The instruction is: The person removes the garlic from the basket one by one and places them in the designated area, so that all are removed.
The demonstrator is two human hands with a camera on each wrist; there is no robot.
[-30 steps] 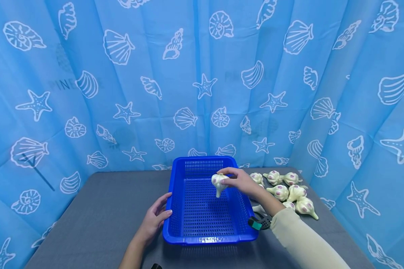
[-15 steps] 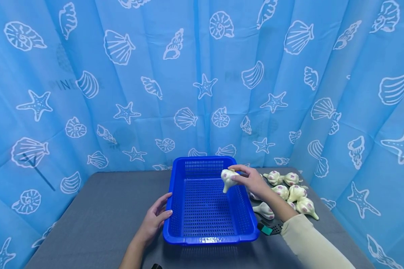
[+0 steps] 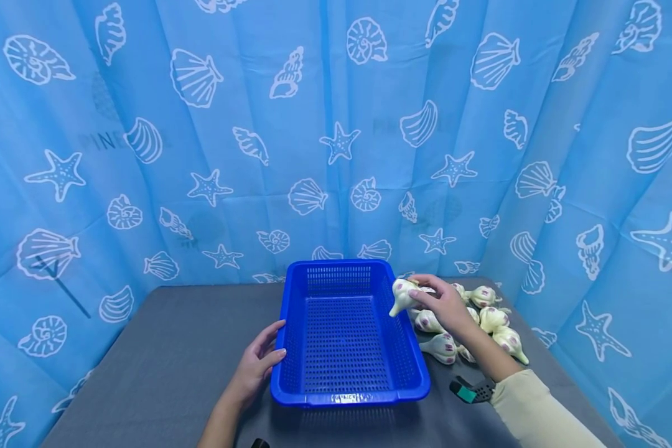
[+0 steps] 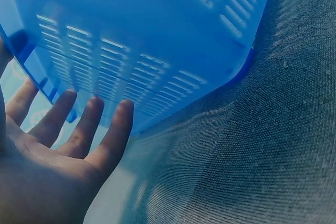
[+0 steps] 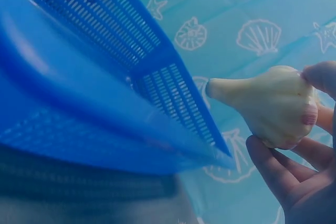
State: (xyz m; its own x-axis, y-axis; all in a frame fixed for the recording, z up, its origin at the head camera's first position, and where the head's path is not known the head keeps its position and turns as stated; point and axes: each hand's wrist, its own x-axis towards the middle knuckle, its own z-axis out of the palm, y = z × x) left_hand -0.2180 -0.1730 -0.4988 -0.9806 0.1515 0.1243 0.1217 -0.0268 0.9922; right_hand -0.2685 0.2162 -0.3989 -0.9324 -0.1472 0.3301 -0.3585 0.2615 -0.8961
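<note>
In the head view my right hand [image 3: 442,302] pinches a garlic bulb [image 3: 403,295] above the right rim of a blue plastic basket [image 3: 350,398]. Pale with purple patches, the bulb has its stem pointing down and left. The right wrist view shows the same bulb [image 5: 278,106] between thumb and fingers, its stem towards the basket wall [image 5: 168,93]. My left hand [image 3: 254,364] holds the basket's left side by the rim. From the left wrist, the fingers of that hand [image 4: 63,150] lie against the slotted wall [image 4: 173,72]. No garlic shows inside the basket.
Several more garlic bulbs [image 3: 493,318] lie in a group on the grey cloth-covered table [image 3: 190,348], right of the basket. A blue curtain [image 3: 336,186] with white shell prints hangs behind. A dark strap with a green patch [image 3: 470,392] is near my right wrist.
My right hand has carried the garlic bulb rightward, from over the basket's inside to its right rim. The left hand and the basket have stayed in place.
</note>
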